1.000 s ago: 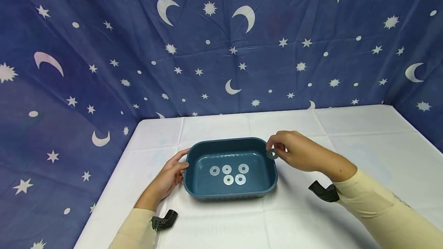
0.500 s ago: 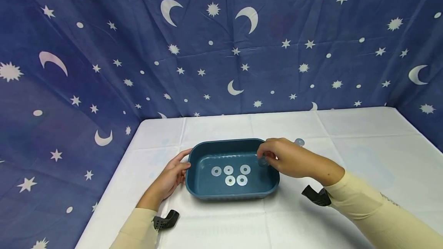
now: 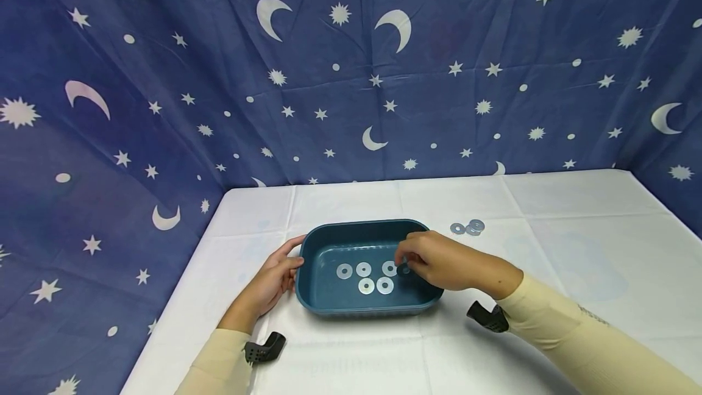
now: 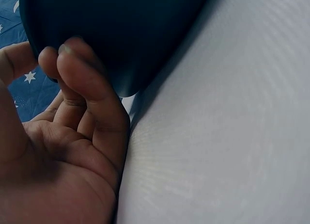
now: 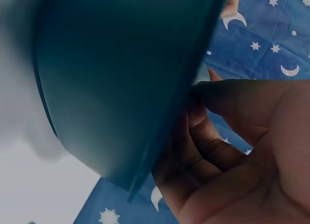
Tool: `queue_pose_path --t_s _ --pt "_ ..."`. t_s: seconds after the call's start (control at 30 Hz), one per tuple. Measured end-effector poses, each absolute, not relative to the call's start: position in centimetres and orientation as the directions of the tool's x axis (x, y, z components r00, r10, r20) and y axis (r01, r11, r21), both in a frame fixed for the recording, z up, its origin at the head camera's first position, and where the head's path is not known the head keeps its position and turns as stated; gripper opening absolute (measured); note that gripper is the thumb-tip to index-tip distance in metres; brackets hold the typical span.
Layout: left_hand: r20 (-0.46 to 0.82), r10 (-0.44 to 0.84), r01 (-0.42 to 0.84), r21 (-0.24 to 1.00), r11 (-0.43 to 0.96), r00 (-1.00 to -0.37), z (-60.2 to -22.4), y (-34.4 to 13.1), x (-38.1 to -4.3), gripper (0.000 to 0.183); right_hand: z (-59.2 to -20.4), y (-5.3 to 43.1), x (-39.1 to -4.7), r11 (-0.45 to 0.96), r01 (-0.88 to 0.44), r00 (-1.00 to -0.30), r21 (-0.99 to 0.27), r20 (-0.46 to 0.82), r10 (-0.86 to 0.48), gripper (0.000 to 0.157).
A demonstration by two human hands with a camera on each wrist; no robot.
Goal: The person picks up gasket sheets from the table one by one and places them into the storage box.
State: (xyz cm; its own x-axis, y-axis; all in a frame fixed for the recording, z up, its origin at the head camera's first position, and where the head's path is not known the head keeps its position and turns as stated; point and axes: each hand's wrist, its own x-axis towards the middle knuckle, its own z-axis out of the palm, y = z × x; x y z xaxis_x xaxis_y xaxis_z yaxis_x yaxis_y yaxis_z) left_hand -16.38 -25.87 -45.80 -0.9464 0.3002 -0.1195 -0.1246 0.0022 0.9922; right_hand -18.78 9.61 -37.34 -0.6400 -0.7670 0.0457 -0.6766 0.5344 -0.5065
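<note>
A dark teal plastic tub [image 3: 320, 305] sits on the table, with several flat metal washers [image 3: 366, 286] lying in two rows on its floor. My left hand [image 3: 269, 285] holds the tub's left end, thumb at the rim and fingers against the outer wall [image 4: 140, 30]. Over the right half of the tub, my right hand [image 3: 439, 261] pinches one washer [image 3: 403, 269] between thumb and fingertips, just beside the rightmost washer of the far row. In the right wrist view the tub's wall [image 5: 116, 88] hides most of that washer.
Behind the right arm, 3 more washers [image 3: 473, 228] lie on the white tablecloth [image 3: 351, 358], two of them overlapping. A blue curtain [image 3: 307, 35] with moons and stars hangs behind and on both sides of the table.
My right hand has carried the washer from the tub's right rim leftward and down into the tub. The washers behind the arm have come into sight. My left hand keeps its hold.
</note>
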Motion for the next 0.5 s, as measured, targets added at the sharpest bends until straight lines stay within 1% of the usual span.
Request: queue_pose_path --t_s 0.5 --pt "-0.115 0.317 -0.126 0.992 -0.013 -0.942 -45.9 -26.0 -16.5 0.054 -39.0 7.6 -19.3 0.5 -0.73 -0.581 -0.467 0.037 -0.813 0.023"
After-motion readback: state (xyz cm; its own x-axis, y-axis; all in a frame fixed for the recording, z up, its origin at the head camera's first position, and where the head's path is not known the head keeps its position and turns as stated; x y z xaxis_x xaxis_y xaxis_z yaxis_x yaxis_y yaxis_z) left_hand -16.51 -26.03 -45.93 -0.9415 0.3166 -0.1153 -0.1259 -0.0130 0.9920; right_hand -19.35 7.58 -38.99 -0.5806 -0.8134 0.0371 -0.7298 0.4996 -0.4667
